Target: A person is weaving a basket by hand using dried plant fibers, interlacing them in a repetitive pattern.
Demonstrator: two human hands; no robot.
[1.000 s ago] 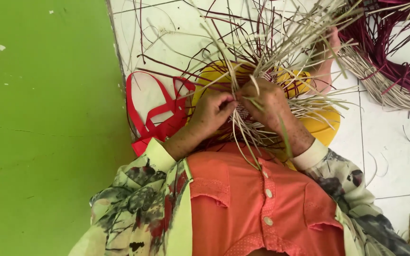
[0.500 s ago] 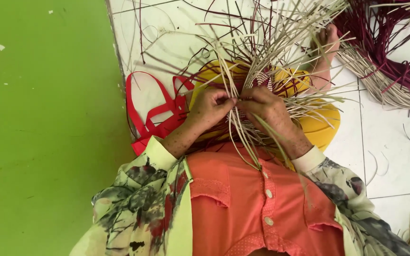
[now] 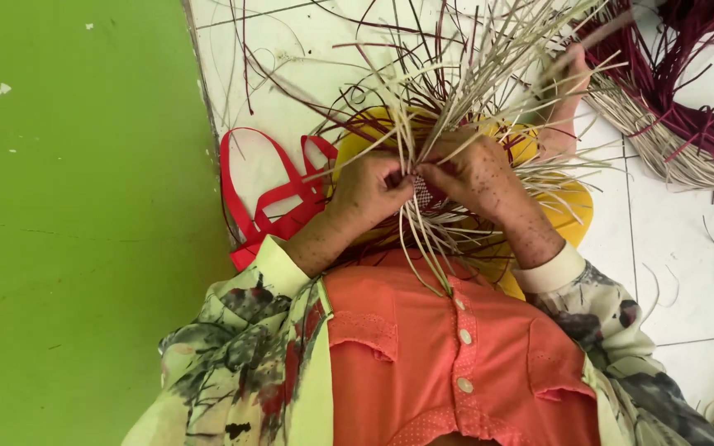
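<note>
My left hand and my right hand meet over a small woven piece of pale and dark red rattan strips. Both hands pinch strips at its centre. Long loose strips fan out from it upward and down toward my orange shirt. Yellow fabric lies under the work on my lap. Fingertips are partly hidden by the strips.
A green wall fills the left side. Red straps lie on the white tiled floor next to my left arm. A coil of dark red and pale rattan lies at the upper right. A bare foot shows beyond the strips.
My hands have stayed at the woven centre with small finger shifts. The loose strips have swung slightly.
</note>
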